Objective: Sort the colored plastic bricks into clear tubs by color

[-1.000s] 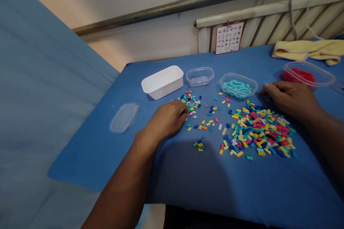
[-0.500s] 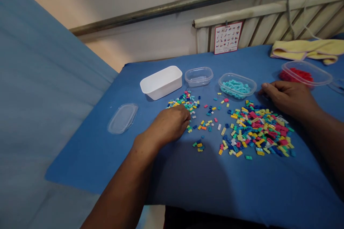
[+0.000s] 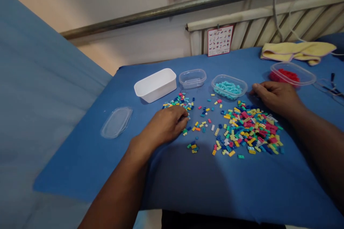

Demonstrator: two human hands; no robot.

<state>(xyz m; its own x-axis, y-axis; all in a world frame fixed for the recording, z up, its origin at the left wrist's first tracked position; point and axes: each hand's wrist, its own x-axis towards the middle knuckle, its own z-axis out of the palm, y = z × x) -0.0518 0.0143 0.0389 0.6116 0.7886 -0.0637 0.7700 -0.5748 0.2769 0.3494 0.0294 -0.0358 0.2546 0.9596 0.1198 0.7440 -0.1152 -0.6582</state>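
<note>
My left hand [image 3: 169, 123] rests over the near edge of a small pile of coloured toy bricks [image 3: 184, 101]. Its fingers are curled in and the thumb is close to them; whatever they hold is hidden. On the right, my right hand [image 3: 278, 98] lies closed on the cloth, its inner fingers out of sight. Its thumb is beside a clear tub [image 3: 229, 96] of turquoise bricks. A larger heap of mixed bricks [image 3: 249, 128] spreads below that hand, and loose bricks lie between the two piles.
Behind the left pile stand a white box [image 3: 156, 86] and a clear tub [image 3: 192, 78]. A clear lid [image 3: 116, 122] lies at left. Red bricks fill another tub [image 3: 291, 75] behind my right hand, near a yellow cloth [image 3: 298, 52] and a cable [image 3: 331, 87]. A picture card [image 3: 219, 41] leans behind.
The view has turned a little to the right, so everything sits further left. My left fingertips have shifted slightly over the small pile, with the thumb showing more. The right hand stays beside the turquoise tub.
</note>
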